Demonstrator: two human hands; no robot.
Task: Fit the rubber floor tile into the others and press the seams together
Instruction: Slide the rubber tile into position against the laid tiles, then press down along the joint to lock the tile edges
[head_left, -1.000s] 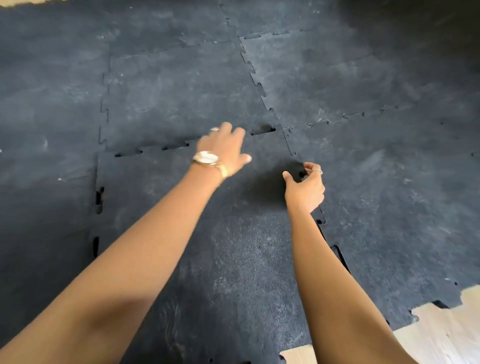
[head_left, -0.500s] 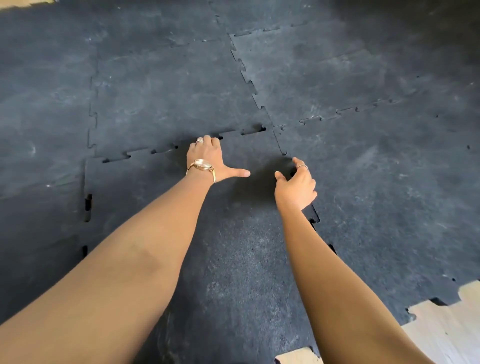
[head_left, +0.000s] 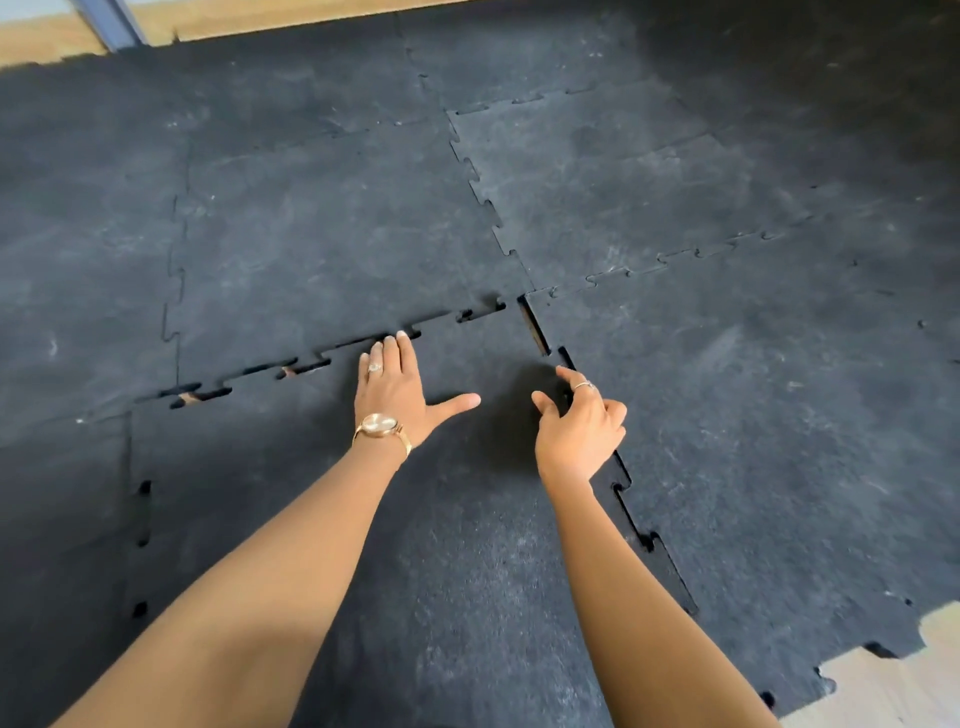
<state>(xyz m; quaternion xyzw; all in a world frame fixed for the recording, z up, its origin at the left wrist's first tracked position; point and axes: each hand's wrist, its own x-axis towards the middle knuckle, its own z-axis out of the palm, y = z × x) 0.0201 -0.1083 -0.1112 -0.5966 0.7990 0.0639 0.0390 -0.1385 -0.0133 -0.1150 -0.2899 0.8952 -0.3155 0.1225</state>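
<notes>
Covering most of the room, the dark interlocked mats (head_left: 322, 223) leave bare wood floor (head_left: 893, 680) only at the near right and far edge, and the tile (head_left: 415, 545) lies among them under both arms. In the last half second its far right corner has pulled away, opening a gap (head_left: 535, 325) and showing wood along the far seam (head_left: 291, 370), so the fit is not yet made. The left hand (head_left: 400, 395) presses flat and holds nothing, fingers at that seam; the right hand (head_left: 582, 431), half-curled, seems to pinch the tile's right edge.
</notes>
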